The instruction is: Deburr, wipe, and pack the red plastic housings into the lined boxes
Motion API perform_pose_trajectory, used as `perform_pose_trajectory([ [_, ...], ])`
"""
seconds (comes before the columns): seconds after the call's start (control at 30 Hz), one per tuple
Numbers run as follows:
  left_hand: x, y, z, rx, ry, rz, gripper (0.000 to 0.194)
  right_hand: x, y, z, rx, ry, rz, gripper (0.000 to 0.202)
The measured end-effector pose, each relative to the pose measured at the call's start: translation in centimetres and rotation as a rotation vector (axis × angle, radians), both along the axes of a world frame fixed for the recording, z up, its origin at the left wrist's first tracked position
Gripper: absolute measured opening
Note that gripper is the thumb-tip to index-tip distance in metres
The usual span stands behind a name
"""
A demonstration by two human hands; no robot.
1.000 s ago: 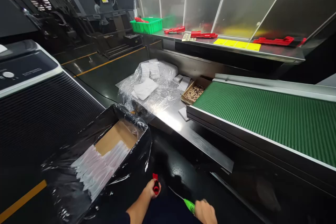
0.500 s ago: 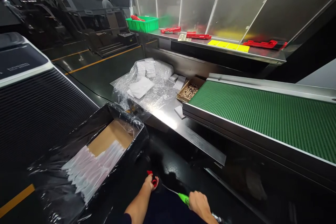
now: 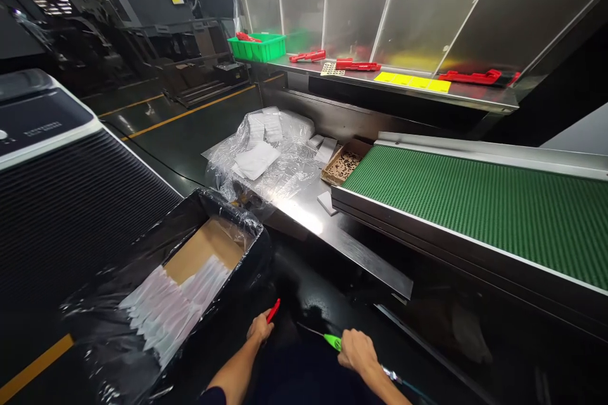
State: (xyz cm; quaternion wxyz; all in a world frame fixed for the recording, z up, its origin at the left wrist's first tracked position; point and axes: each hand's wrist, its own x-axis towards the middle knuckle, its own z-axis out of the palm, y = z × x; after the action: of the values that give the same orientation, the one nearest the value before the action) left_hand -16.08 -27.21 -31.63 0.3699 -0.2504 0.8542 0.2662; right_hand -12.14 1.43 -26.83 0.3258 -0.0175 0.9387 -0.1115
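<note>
My left hand (image 3: 260,328), low in the view, is closed around a slim red plastic part (image 3: 273,311). The part slants up and to the right out of my fingers; its lower end is hidden in them. To the right, my right hand (image 3: 358,350) grips a green air blow gun (image 3: 333,342). Its thin metal nozzle points left toward the red part, with a gap between them. Behind my right wrist a metal fitting (image 3: 390,374) leads into a hose.
At left, a box lined with black plastic (image 3: 204,195) holds several pale pink-white bags (image 3: 175,307). Ahead is a metal table (image 3: 304,218) with clear wrap, white pads and a carton (image 3: 345,164) of small dark pieces. A green conveyor belt (image 3: 475,202) runs right. Red parts and a green bin (image 3: 259,47) occupy the shelf.
My left hand has moved left with the red part, which has turned from end-on to slanting up and right. My right hand stays nearly in place with the blow gun.
</note>
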Motion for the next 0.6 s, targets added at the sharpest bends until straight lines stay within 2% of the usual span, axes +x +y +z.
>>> perform_pose_trajectory([
  [0.27, -0.1, -0.7, 0.3, -0.018, -0.027, -0.147, 0.040, -0.4, -1.2, 0.3, -0.006, -0.062, 0.116, 0.025],
  [0.47, 1.0, 0.0, 0.5, 0.055, -0.017, -0.244, 0.038, -0.6, -0.2, -0.4, -0.016, -0.042, 0.041, 0.023],
  [0.6, 0.9, 0.2, 0.7, 0.051, 0.010, -0.256, 0.045, -0.4, 0.2, -1.1, -0.043, -0.015, -0.006, 0.019],
])
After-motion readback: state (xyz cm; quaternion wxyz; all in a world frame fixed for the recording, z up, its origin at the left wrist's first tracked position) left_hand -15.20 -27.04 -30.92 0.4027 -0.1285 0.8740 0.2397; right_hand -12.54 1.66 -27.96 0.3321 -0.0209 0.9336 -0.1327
